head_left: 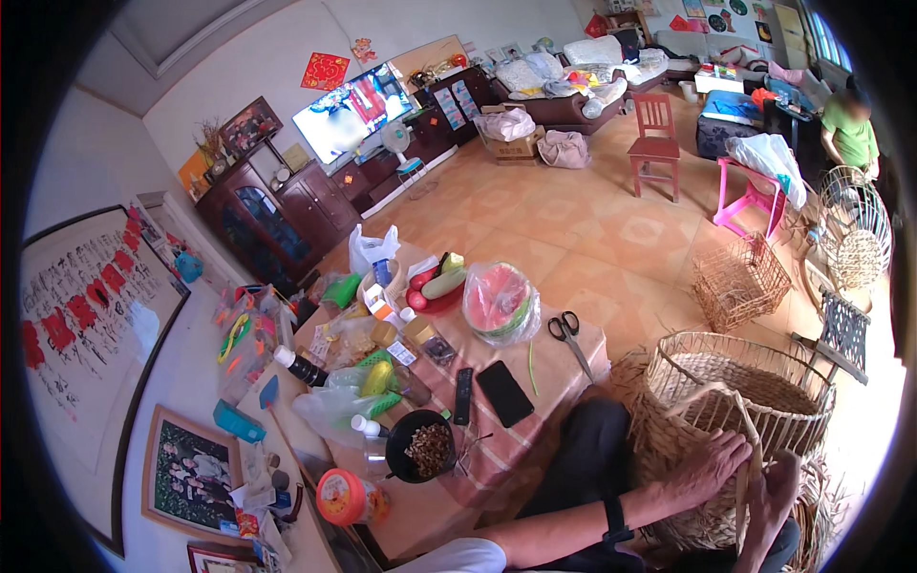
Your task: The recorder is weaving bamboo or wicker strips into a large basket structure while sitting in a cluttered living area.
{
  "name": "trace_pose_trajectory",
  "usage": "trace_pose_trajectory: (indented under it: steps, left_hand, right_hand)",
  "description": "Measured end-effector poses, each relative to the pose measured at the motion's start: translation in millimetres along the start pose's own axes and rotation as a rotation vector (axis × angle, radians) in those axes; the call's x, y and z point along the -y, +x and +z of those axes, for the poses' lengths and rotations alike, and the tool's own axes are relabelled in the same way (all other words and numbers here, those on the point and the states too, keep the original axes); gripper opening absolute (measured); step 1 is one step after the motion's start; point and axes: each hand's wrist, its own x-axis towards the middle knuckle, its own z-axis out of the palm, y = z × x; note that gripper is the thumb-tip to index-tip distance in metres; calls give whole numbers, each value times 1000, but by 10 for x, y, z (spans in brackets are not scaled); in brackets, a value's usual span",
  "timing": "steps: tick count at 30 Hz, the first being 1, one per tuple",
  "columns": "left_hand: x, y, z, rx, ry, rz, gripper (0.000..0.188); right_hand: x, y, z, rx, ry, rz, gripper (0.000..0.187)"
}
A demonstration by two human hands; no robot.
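Observation:
A half-woven basket [659,368] with thin upright ribs and a plaited straw lower part stands at my lap, to the right of my knee. A pale straw strip [748,420] rises in a loop against its near side. My left hand [712,466], with a dark band on the wrist, reaches across and closes its fingertips on the strip. Just right of it, my right hand [774,487] grips the strip lower down, thumb and fingers together. Loose straw ends hang around the basket's base, and the lower part of the strip is partly hidden by my hands.
On the table [573,358] at left lie scissors [565,336], a phone [504,393], a remote [463,396], a wrapped watermelon [501,304] and a black bowl [420,446]. A square wicker basket [740,282] and a red chair [654,148] stand beyond. Another person [848,134] is at far right.

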Motion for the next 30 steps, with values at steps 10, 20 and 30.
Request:
trace_pose_trajectory:
  steps: [10, 20, 30]
  left_hand:
    - [-272, -129, -386, -110, -104, -141, 42]
    - [-100, 111, -350, -101, -295, -38, 31]
    - [37, 258, -183, -122, -458, -54, 22]
  right_hand:
    - [160, 207, 95, 222, -695, -136, 9]
    - [194, 273, -202, -24, -38, 324, 13]
    - [397, 474, -26, 346, -356, 414, 37]
